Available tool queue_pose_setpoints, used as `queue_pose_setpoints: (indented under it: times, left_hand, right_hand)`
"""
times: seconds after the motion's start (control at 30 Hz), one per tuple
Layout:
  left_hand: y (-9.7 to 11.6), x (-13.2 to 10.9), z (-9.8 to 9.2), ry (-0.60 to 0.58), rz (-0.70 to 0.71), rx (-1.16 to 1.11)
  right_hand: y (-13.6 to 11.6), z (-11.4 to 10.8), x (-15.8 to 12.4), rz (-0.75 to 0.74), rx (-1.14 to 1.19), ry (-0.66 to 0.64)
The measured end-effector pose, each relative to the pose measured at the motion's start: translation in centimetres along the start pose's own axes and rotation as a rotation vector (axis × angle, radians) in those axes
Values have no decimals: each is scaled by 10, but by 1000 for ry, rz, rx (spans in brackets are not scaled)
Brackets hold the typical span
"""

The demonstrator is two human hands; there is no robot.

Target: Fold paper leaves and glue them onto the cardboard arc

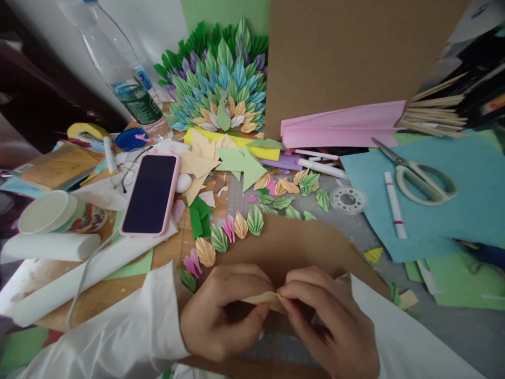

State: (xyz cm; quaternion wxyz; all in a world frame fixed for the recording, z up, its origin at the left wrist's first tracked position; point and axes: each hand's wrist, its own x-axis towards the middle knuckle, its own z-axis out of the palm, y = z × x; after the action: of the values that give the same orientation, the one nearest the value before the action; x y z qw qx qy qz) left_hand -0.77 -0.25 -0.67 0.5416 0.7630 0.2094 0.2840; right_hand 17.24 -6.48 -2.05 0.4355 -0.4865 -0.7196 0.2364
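A small piece of cream-coloured paper (258, 299) is pinched between my two hands, low in the middle of the view. My left hand (224, 310) grips its left part with thumb and fingers. At its right end, the fingertips of my right hand (331, 316) close on it. Beneath and behind the hands lies a brown cardboard piece (303, 237) with a curved top edge. Pleated paper leaves (219, 238) in green, pink and cream line its upper left edge. More folded leaves (284, 201) lie loose behind the cardboard.
A phone (150, 195), a plastic bottle (134, 100) and a paper cup (47, 210) stand or lie left. Behind is a paper peacock (224, 113). Scissors (422, 179) and a marker (395, 205) rest on blue paper (366, 173) at right, near blue-handled pliers (483, 252).
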Motion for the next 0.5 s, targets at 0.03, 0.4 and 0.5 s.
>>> queue_pose_setpoints:
  times: [0.03, 0.4, 0.5]
  left_hand:
    - [0, 0, 0, 1, 12, 11]
    - [1, -1, 0, -20, -140, -135]
    - [4, 0, -3, -36, -222, -159]
  right_hand:
    - [-1, 0, 2, 26, 27, -1]
    - [1, -1, 3, 5, 44, 9]
    - [-1, -2, 4, 21, 106, -14]
